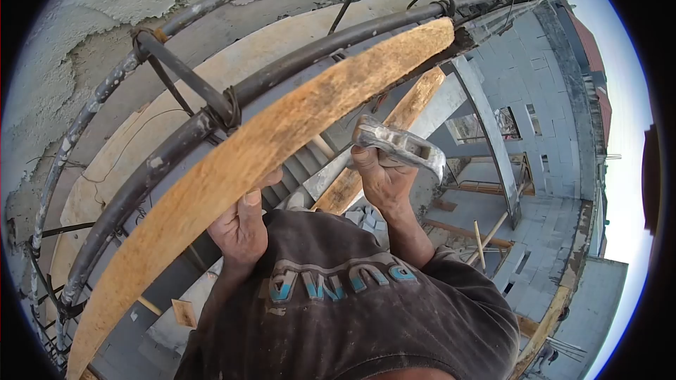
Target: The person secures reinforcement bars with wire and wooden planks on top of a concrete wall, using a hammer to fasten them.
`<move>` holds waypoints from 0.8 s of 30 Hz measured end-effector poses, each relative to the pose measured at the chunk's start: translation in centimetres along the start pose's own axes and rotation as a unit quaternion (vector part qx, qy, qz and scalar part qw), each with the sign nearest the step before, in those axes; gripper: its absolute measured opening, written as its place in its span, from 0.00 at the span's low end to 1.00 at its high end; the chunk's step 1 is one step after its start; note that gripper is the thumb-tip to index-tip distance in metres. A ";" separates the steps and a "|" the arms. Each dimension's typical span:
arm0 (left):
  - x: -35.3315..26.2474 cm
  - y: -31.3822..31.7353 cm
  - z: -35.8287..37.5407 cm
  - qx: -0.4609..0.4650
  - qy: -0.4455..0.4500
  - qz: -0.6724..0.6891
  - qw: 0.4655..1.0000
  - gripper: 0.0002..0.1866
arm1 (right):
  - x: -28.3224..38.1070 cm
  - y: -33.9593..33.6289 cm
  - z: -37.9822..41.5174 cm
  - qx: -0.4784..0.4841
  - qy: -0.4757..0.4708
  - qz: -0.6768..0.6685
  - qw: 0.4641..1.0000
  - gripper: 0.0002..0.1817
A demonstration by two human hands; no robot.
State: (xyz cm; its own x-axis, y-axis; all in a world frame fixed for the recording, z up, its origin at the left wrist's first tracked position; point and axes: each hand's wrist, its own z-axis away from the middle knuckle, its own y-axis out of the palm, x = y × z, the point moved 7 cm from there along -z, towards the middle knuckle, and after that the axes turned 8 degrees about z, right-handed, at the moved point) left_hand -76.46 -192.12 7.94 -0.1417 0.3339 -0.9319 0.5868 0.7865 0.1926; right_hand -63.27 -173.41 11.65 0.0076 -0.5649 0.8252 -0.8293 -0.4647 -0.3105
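Note:
A long wooden board (282,127), bowed by the lens, runs on edge diagonally before me. Close under its near edge is my left hand (241,229), its fingers curled and the thumb raised against them. The board partly hides those fingertips, and what they hold, if anything, does not show. My right hand (387,183) is wrapped around a claw hammer (398,144) just below its worn metal head. The hammer is raised to the right of the board and apart from it, claw toward the right. Most of its handle is hidden.
Dark tied rebar (176,134) runs along the board's far side, beside a rough plastered wall (91,35). A wooden plank (415,102) lies lower down beyond the hammer. Grey block walls (528,91) and a slanted metal beam (486,134) stand at the right, far below.

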 end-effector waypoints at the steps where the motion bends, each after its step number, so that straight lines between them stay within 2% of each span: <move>1: -0.3 0.2 -0.4 0.012 0.017 0.012 1.000 0.18 | -0.5 0.1 0.5 -0.001 0.043 -0.005 0.999 0.17; 3: -1.0 0.6 -0.9 0.034 0.048 0.038 0.998 0.17 | -1.5 -0.3 1.3 0.012 0.118 0.005 0.993 0.20; 5: -1.2 0.7 -0.9 0.035 0.048 0.028 0.998 0.17 | -1.3 -1.5 1.1 0.018 0.132 -0.009 0.991 0.22; 8: -1.6 0.7 -1.1 0.032 0.043 0.006 0.999 0.19 | 3.0 -4.7 -2.2 -0.016 0.067 -0.072 0.995 0.25; 10: -1.7 0.6 -1.1 0.037 0.051 -0.022 0.998 0.19 | 7.0 -7.1 -4.6 -0.026 0.013 -0.044 0.999 0.27; 14: -0.4 -0.1 -0.7 0.007 0.008 -0.020 1.000 0.20 | 15.2 -8.1 -10.1 0.042 -0.090 0.101 0.990 0.29; 17: 0.0 -0.2 -0.5 0.012 0.012 -0.031 0.999 0.25 | 17.0 -7.8 -11.8 0.039 -0.163 0.197 0.966 0.31; 19: 0.1 0.1 -0.5 0.012 0.013 -0.011 1.000 0.24 | 17.0 -7.3 -12.0 0.089 -0.164 0.299 0.936 0.33; 21: 0.1 0.0 -0.4 0.010 0.014 0.002 1.000 0.23 | 15.9 -6.3 -11.8 0.175 -0.129 0.423 0.880 0.35; 22: 0.1 0.0 -0.4 0.008 0.016 0.005 1.000 0.23 | 16.0 -6.5 -12.2 0.208 -0.045 0.416 0.884 0.39; 24: 0.0 0.3 -0.3 -0.004 0.005 0.022 1.000 0.21 | 16.7 -7.1 -12.2 0.172 -0.080 0.385 0.903 0.39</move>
State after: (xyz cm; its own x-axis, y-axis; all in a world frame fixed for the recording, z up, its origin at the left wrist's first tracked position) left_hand -76.56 -191.74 8.10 -0.1248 0.3733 -0.9193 0.5867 0.7750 0.2350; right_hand -64.12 -171.24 33.42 -0.3941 -0.8895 0.2311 -0.4000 -0.0604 -0.9145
